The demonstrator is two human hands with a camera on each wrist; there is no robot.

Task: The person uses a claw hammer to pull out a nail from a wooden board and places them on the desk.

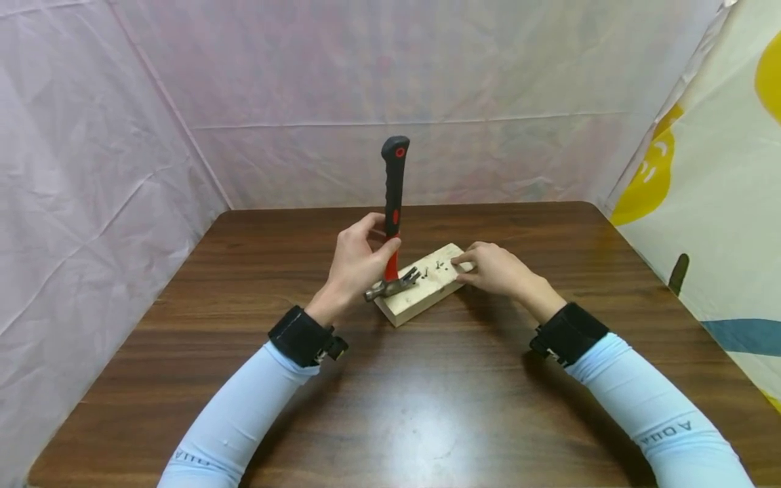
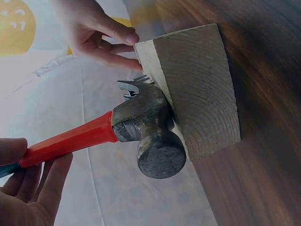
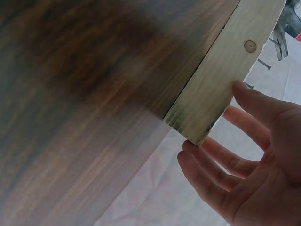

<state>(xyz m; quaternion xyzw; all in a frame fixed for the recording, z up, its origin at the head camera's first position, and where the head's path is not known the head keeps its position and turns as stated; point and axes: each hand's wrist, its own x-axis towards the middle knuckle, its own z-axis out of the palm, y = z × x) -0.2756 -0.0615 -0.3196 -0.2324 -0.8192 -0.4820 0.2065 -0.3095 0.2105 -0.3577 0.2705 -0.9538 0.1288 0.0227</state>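
Note:
My left hand (image 1: 358, 261) grips a claw hammer (image 1: 395, 190) by its red and black handle, thumb on one side and fingers on the other. The handle points up and the hammer head is down at the left end of a pale wooden block (image 1: 427, 288). Its claw points right, towards several nails (image 1: 438, 265) that stick out of the block's top. My right hand (image 1: 497, 269) holds the block's right end, with thumb and fingertips at its top edge and end corner. In the left wrist view the round striking face (image 2: 162, 160) is beside the end grain (image 2: 200, 89).
The block lies at a slant on a brown wooden table (image 1: 293, 285). Pale cloth (image 1: 390, 74) hangs behind the table and at its left. A sheet with yellow shapes (image 1: 726, 224) hangs on the right. Both wrists wear black straps (image 1: 299, 337).

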